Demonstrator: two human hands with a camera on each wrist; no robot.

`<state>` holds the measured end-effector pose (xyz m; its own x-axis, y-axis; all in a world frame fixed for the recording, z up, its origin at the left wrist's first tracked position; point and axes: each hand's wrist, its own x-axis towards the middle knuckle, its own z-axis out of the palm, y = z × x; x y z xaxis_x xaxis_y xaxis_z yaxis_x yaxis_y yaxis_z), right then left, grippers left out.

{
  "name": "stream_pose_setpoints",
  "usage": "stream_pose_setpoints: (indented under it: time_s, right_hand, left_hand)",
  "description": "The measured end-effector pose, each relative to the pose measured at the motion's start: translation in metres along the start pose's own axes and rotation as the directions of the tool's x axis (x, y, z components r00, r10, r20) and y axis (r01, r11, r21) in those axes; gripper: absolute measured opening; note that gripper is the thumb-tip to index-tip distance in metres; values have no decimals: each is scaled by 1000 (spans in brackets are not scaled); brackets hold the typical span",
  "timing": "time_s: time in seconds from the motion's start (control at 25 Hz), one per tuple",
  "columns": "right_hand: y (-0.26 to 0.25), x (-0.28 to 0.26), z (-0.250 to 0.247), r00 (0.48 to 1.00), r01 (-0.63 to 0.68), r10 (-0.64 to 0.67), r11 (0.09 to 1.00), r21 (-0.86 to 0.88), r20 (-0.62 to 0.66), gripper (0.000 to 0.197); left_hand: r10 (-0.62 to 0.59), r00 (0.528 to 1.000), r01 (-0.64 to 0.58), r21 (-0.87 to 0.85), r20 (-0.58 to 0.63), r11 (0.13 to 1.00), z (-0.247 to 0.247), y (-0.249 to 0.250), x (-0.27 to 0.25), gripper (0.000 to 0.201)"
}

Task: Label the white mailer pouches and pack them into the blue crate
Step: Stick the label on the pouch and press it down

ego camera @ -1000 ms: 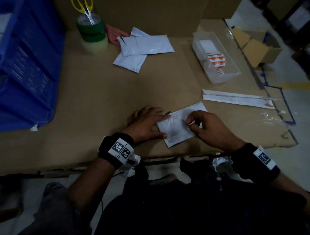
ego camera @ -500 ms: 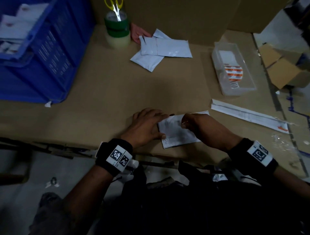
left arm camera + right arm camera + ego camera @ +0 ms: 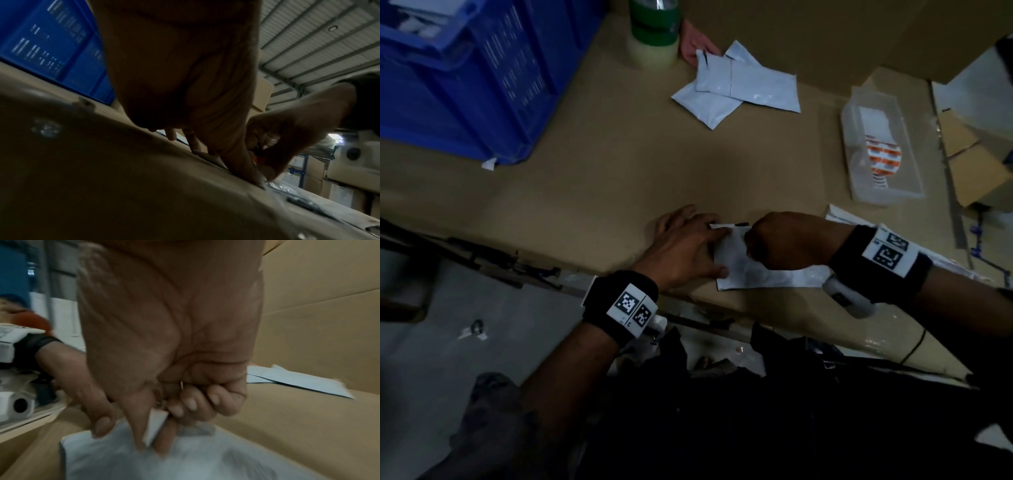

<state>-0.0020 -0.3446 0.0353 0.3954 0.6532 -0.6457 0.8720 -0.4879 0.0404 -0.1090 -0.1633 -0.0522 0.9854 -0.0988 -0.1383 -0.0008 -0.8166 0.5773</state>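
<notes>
Left hand [image 3: 688, 245] is lying flat-fingered on the pouch [image 3: 753, 270] at the bench [image 3: 592, 192] edge, lower centre; right hand [image 3: 787, 240] fingers are pinching a label [image 3: 155, 425].

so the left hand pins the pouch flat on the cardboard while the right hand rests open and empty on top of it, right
Not quite. The left hand does pin the pouch, but the right hand is not open and empty: the right wrist view shows its fingers curled, pinching a small white slip against the pouch.
</notes>
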Motion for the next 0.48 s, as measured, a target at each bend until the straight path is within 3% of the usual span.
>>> stream_pose_setpoints:
  time_s: [0.12,0.24,0.32,0.4,0.48]
  right_hand:
    - [-5,13,-12,993,-22,23,1000,-10,114,26]
    - [-10,21,-23,987,-28,56,984,-177,150,31]
    - [-7,19,-27,991,-43,67,978,-203,112,30]
    - [-1,11,-24,998,-64,66,996,-66,17,22]
    - [9,1,-11,986,-45,65,990,130,-156,11]
  left_hand:
    - [-19,1000,19,-18,-1,1000,4,-3,0,88]
    - [-13,1000,13,-2,-10,1000,6,-4,-1,89]
    - [-14,1000,14,5,-3,1000,5,-3,-1,87]
    - [-12,1000,12,3,-3,1000,5,-2,-2,84]
    - [-18,1000,18,-7,-4,1000,5,-2,-2,81]
